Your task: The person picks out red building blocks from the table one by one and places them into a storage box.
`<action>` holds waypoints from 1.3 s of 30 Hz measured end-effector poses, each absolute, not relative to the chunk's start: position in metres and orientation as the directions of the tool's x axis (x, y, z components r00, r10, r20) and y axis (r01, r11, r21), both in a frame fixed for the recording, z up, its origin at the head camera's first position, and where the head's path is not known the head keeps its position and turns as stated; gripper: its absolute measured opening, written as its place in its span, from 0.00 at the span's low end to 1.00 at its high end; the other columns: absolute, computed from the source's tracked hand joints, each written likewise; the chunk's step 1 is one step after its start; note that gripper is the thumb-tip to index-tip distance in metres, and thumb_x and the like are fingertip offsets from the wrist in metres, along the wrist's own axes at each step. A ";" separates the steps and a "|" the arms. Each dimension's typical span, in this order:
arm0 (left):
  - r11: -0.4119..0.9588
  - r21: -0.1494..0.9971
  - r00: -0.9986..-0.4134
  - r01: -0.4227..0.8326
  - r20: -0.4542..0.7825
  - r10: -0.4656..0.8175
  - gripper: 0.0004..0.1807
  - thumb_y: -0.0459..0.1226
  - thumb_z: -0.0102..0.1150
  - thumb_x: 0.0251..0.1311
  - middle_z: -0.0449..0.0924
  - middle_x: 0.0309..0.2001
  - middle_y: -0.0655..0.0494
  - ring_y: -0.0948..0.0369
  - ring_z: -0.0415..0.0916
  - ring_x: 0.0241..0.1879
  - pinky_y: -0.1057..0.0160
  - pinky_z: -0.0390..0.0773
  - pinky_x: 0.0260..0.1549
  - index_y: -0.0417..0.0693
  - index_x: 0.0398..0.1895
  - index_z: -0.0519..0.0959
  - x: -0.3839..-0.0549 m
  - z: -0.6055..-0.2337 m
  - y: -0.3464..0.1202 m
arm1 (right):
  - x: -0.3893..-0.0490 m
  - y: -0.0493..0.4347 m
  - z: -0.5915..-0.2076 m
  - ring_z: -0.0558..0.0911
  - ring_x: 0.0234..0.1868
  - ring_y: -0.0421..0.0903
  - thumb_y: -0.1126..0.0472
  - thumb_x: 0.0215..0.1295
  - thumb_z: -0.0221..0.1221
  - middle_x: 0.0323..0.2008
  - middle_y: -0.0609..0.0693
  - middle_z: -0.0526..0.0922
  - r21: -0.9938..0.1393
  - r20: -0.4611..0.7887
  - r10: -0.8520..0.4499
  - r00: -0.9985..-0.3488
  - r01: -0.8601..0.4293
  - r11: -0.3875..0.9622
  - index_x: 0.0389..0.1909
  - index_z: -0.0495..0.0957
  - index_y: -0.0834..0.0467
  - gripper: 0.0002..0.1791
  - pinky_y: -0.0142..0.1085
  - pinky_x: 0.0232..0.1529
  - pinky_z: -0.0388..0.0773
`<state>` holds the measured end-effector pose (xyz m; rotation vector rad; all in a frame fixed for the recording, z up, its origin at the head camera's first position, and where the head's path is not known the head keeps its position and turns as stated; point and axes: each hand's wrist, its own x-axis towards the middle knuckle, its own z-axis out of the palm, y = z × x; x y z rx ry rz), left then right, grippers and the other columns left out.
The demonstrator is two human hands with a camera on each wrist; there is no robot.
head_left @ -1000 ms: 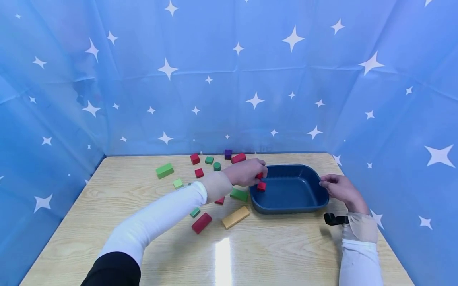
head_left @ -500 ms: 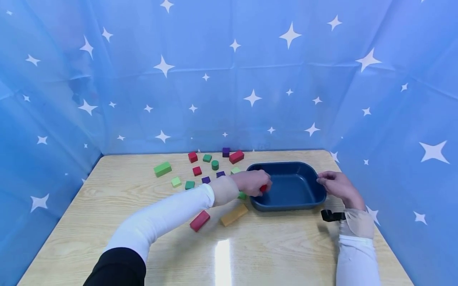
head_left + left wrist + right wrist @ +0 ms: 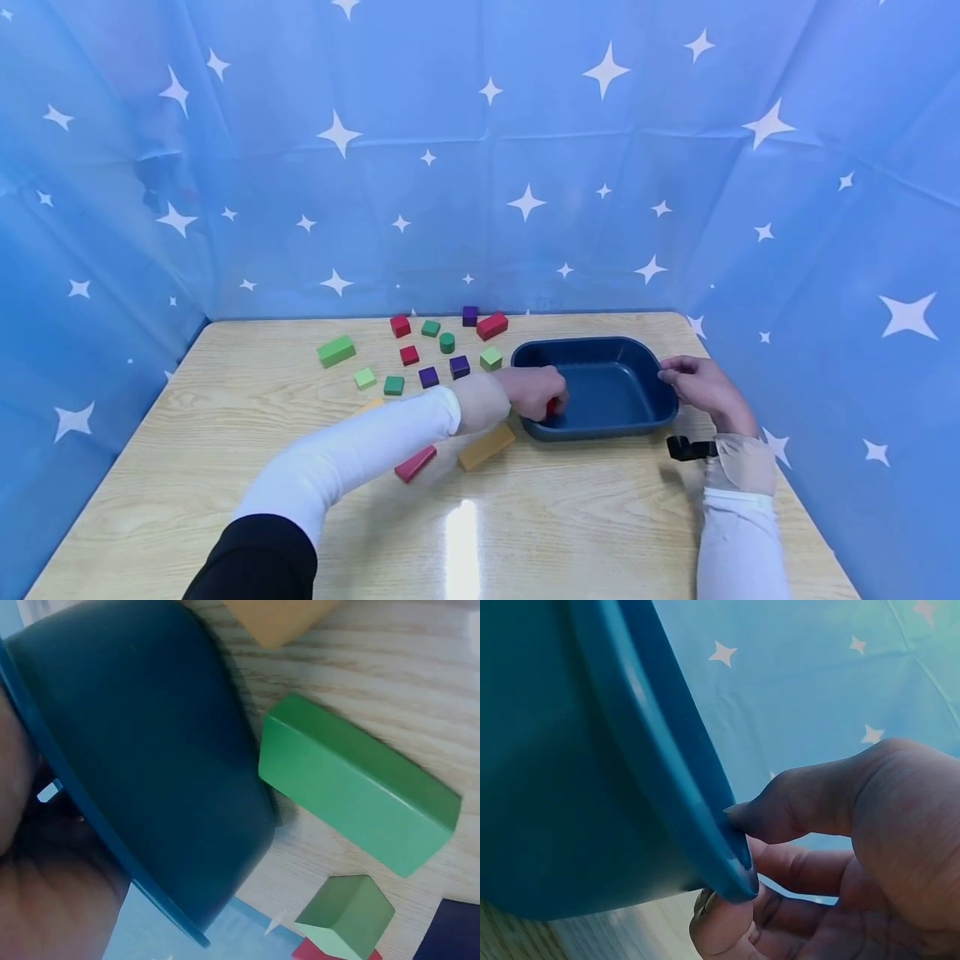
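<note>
A dark blue rectangular tray with rounded corners (image 3: 600, 433) stands on the right of the table. My left hand (image 3: 532, 392) reaches over its left rim, fingers curled down inside. Between those fingers shows a red block (image 3: 551, 407), mostly covered by the hand. From the left wrist view, the tray's outer wall hides the fingertips. My right hand (image 3: 705, 390) pinches the tray's right rim, with the thumb (image 3: 769, 810) on the inner side and fingers underneath. A green rectangular block (image 3: 360, 784) lies close beside the tray's left wall.
Several loose blocks lie left of the tray. Among them are a light green cube (image 3: 491, 359), a purple cube (image 3: 460, 367), a long red block (image 3: 492, 326) and an orange block (image 3: 486, 447). A blue star-patterned curtain (image 3: 420, 192) closes off the back and sides.
My left hand has moved from the tray's left rim down and forward into its front-left corner, covering a red cube seen there earlier. The right hand keeps its hold on the rim.
</note>
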<state>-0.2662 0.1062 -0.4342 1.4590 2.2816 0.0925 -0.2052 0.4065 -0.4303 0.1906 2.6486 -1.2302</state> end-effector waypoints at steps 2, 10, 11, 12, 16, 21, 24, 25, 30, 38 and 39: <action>0.450 0.285 -0.359 0.846 -0.318 0.878 0.12 0.24 0.55 0.61 0.78 0.34 0.60 0.63 0.70 0.33 0.70 0.70 0.29 0.49 0.36 0.84 -0.267 -0.434 0.107 | -0.205 0.407 -0.430 0.72 0.26 0.40 0.57 0.79 0.48 0.21 0.41 0.70 -0.739 -0.246 0.026 -0.969 0.205 0.642 0.66 0.68 0.73 0.25 0.35 0.34 0.75; 0.478 0.297 -0.374 0.827 -0.345 0.861 0.13 0.25 0.55 0.61 0.79 0.35 0.60 0.63 0.70 0.33 0.69 0.70 0.28 0.51 0.37 0.84 -0.265 -0.437 0.110 | -0.204 0.405 -0.430 0.71 0.25 0.40 0.58 0.78 0.49 0.21 0.40 0.69 -0.751 -0.259 0.031 -0.965 0.221 0.623 0.66 0.69 0.71 0.25 0.35 0.35 0.76; 0.479 0.299 -0.371 0.825 -0.351 0.859 0.13 0.26 0.56 0.62 0.80 0.36 0.60 0.63 0.71 0.34 0.69 0.71 0.29 0.52 0.39 0.84 -0.265 -0.438 0.109 | -0.204 0.405 -0.431 0.71 0.25 0.40 0.58 0.78 0.49 0.21 0.40 0.69 -0.753 -0.262 0.031 -0.965 0.224 0.618 0.66 0.69 0.71 0.25 0.35 0.35 0.76; 0.476 0.301 -0.366 0.826 -0.356 0.860 0.12 0.27 0.57 0.63 0.81 0.38 0.60 0.63 0.72 0.34 0.69 0.72 0.30 0.52 0.41 0.84 -0.265 -0.438 0.109 | -0.204 0.404 -0.432 0.71 0.25 0.39 0.58 0.78 0.49 0.20 0.40 0.68 -0.756 -0.261 0.033 -0.965 0.225 0.615 0.66 0.69 0.71 0.25 0.35 0.35 0.76; 0.456 0.304 -0.349 0.836 -0.345 0.871 0.10 0.34 0.62 0.67 0.83 0.42 0.61 0.66 0.76 0.38 0.70 0.77 0.36 0.54 0.48 0.85 -0.266 -0.438 0.108 | -0.204 0.405 -0.433 0.70 0.24 0.40 0.57 0.79 0.48 0.20 0.40 0.68 -0.751 -0.259 0.039 -0.965 0.227 0.620 0.66 0.69 0.71 0.25 0.35 0.35 0.75; 0.428 0.311 -0.341 0.848 -0.298 0.892 0.14 0.40 0.65 0.67 0.81 0.51 0.56 0.62 0.77 0.52 0.69 0.79 0.48 0.55 0.54 0.84 -0.264 -0.433 0.104 | -0.204 0.406 -0.431 0.71 0.25 0.41 0.56 0.79 0.48 0.22 0.41 0.69 -0.744 -0.265 0.048 -0.963 0.236 0.626 0.67 0.68 0.70 0.25 0.36 0.36 0.75; 0.465 0.327 -0.379 0.823 -0.293 0.878 0.18 0.43 0.65 0.67 0.74 0.67 0.53 0.58 0.67 0.70 0.64 0.76 0.62 0.59 0.59 0.81 -0.262 -0.429 0.099 | -0.204 0.406 -0.431 0.71 0.26 0.41 0.56 0.79 0.47 0.23 0.41 0.69 -0.746 -0.269 0.043 -0.962 0.236 0.622 0.67 0.68 0.70 0.26 0.36 0.37 0.76; 0.477 0.336 -0.393 0.812 -0.290 0.873 0.20 0.44 0.65 0.67 0.71 0.71 0.53 0.56 0.63 0.74 0.61 0.74 0.65 0.61 0.61 0.80 -0.262 -0.428 0.097 | -0.204 0.406 -0.431 0.71 0.26 0.41 0.56 0.79 0.47 0.22 0.41 0.69 -0.747 -0.270 0.041 -0.962 0.236 0.622 0.67 0.68 0.70 0.25 0.36 0.37 0.76; 0.491 0.364 -0.434 0.791 -0.232 0.871 0.30 0.51 0.68 0.63 0.63 0.73 0.55 0.55 0.57 0.72 0.55 0.74 0.64 0.65 0.69 0.74 -0.263 -0.425 0.088 | -0.205 0.406 -0.432 0.71 0.26 0.41 0.57 0.79 0.48 0.22 0.42 0.70 -0.746 -0.255 0.039 -0.966 0.222 0.628 0.66 0.69 0.71 0.25 0.35 0.35 0.77; 0.524 0.380 -0.512 0.762 -0.142 0.847 0.49 0.60 0.73 0.54 0.56 0.77 0.54 0.54 0.50 0.76 0.53 0.72 0.68 0.68 0.79 0.60 -0.270 -0.417 0.070 | -0.205 0.406 -0.432 0.71 0.25 0.41 0.56 0.79 0.47 0.21 0.41 0.69 -0.741 -0.268 0.040 -0.963 0.232 0.630 0.67 0.68 0.70 0.26 0.35 0.36 0.76; 0.530 0.380 -0.523 0.758 -0.132 0.842 0.50 0.61 0.72 0.54 0.55 0.78 0.54 0.54 0.50 0.76 0.52 0.72 0.68 0.68 0.80 0.59 -0.271 -0.416 0.067 | -0.204 0.406 -0.432 0.71 0.25 0.41 0.56 0.80 0.47 0.21 0.41 0.69 -0.739 -0.269 0.042 -0.962 0.234 0.632 0.67 0.68 0.70 0.26 0.36 0.36 0.76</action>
